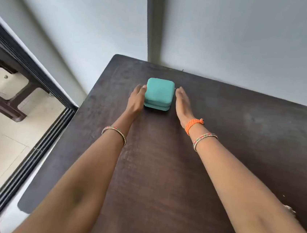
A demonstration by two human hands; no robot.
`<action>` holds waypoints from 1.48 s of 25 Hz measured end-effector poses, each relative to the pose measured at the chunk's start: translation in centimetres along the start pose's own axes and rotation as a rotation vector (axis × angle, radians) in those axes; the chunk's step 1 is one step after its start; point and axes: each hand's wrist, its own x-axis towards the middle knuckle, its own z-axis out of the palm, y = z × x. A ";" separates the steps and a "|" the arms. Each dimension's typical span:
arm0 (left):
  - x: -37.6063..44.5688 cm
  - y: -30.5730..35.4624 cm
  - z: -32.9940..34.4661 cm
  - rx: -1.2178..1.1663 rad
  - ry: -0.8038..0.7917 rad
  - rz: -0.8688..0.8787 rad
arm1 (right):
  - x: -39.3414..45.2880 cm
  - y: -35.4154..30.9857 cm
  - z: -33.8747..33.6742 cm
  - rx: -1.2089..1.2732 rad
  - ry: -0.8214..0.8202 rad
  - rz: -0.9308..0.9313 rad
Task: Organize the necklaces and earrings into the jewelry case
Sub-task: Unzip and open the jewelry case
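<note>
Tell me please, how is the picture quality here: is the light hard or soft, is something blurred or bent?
Head view: soft, even daylight, with only a faint shadow beneath the case; the wide lens bends the wall corner and the table edges; a dull sheen lies on the table top; both forearms look slightly smeared near the bottom edge.

A dark wooden table (223,133) stands against grey walls (251,41) (corner).

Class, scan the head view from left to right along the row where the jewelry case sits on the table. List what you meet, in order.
Left hand → teal jewelry case, closed → right hand, all on the dark wooden table. The left hand touches the case's side; the right lies close beside it.
</note>
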 end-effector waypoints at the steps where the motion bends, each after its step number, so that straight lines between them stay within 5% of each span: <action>1: 1.1 -0.3 0.6 -0.050 0.002 0.026 | 1.2 0.3 0.5 0.018 0.045 -0.032; 7: 1.1 -2.2 2.9 -0.244 -0.005 0.135 | 2.1 1.9 2.0 0.299 0.127 -0.169; 12: -6.7 -2.0 6.7 -0.271 -0.027 0.100 | -4.4 4.1 -2.7 0.404 0.382 -0.145; 18: -13.8 -4.1 11.4 -0.162 -0.212 0.098 | -12.2 8.9 -10.6 0.275 0.407 -0.106; 22: -12.9 -5.7 13.4 0.012 -0.186 0.251 | -12.8 10.9 -12.9 0.248 0.393 -0.126; 29: -13.1 -8.9 13.7 0.076 -0.132 0.586 | -11.8 12.7 -13.5 -0.375 0.373 -0.221; 33: -12.8 -8.9 13.4 0.182 -0.163 0.658 | -12.6 12.9 -12.9 -0.628 0.521 -0.330; 37: -13.5 -8.7 13.6 0.196 -0.128 0.631 | -13.9 13.9 -11.6 -0.431 0.635 -0.406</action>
